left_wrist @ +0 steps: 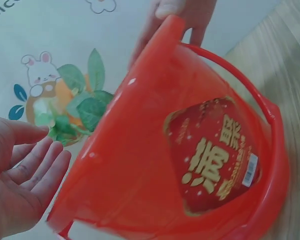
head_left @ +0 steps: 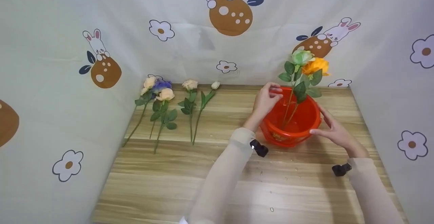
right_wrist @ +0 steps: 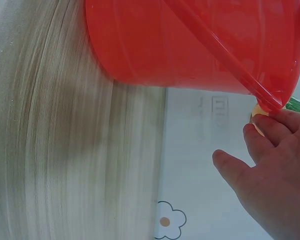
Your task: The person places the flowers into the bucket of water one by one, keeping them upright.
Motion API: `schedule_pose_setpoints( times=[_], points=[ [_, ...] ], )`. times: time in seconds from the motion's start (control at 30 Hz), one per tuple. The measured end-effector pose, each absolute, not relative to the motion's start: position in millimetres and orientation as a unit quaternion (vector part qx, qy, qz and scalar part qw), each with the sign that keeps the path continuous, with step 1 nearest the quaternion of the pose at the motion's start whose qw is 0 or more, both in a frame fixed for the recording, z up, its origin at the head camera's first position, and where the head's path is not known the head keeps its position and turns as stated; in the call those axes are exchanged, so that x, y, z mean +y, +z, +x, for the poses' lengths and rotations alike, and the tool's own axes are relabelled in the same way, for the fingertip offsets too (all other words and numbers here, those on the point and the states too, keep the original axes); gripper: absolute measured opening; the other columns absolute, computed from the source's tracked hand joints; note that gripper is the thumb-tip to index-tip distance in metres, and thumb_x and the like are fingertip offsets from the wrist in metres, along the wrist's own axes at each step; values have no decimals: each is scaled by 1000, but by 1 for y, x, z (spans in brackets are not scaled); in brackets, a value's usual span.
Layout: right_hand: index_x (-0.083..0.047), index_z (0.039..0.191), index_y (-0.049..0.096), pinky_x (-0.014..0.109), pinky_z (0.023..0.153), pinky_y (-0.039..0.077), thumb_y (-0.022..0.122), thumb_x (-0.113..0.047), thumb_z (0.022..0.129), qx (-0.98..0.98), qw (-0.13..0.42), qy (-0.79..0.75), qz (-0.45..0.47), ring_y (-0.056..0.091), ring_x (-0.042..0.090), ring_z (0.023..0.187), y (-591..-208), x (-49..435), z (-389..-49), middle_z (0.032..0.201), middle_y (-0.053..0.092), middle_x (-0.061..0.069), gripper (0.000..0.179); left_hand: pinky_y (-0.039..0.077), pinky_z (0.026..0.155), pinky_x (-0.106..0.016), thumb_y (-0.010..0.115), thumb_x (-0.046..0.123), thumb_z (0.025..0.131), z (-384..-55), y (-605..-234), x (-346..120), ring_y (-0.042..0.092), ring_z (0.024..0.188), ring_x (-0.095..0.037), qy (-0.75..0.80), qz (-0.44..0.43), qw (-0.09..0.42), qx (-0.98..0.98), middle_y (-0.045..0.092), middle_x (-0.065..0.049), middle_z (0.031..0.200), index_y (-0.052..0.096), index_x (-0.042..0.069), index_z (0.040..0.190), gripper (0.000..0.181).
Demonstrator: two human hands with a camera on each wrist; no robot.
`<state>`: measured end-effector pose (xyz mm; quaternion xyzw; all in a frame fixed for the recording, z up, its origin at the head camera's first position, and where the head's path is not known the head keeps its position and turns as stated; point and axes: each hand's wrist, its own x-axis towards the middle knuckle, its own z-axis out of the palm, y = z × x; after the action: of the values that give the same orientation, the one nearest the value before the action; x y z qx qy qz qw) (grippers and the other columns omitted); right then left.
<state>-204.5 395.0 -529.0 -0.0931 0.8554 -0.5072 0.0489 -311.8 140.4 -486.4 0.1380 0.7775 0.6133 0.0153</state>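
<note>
Peach, purple and white, five flowers (head_left: 165, 94) are laid on the surface (head_left: 152, 183), blooms pointed toward the patterned cloth (head_left: 183, 54). Near the rim of one upright red bucket (head_left: 288, 141), the left hand (head_left: 266, 101) is held, thumb and fingers apart. Inside, two long stems, green-bloomed (head_left: 302, 57) and orange-bloomed (head_left: 317, 67), are leaned up-right. The bucket's right side is touched by the right hand's (head_left: 335, 133) spread fingers.

The red bucket (left_wrist: 125, 170) looks like glossy, smooth plastic, the tabletop (head_left: 162, 183) sleek grained wood, the backdrop (head_left: 183, 54) matt cloth.
</note>
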Motion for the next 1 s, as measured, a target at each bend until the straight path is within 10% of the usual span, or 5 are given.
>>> schedule_pose_setpoints(
  times=[1.0],
  points=[
    [-15,152,12,56,112,9,71,-3,81,849,39,-516,-109,6,36,143,-529,394,-204,158,10,14,93,56,70,-25,64,-5,82,-338,-542,23,65,83,-17,689,4,-13,724,65,-21,106,55,-7,113,33]
  ],
)
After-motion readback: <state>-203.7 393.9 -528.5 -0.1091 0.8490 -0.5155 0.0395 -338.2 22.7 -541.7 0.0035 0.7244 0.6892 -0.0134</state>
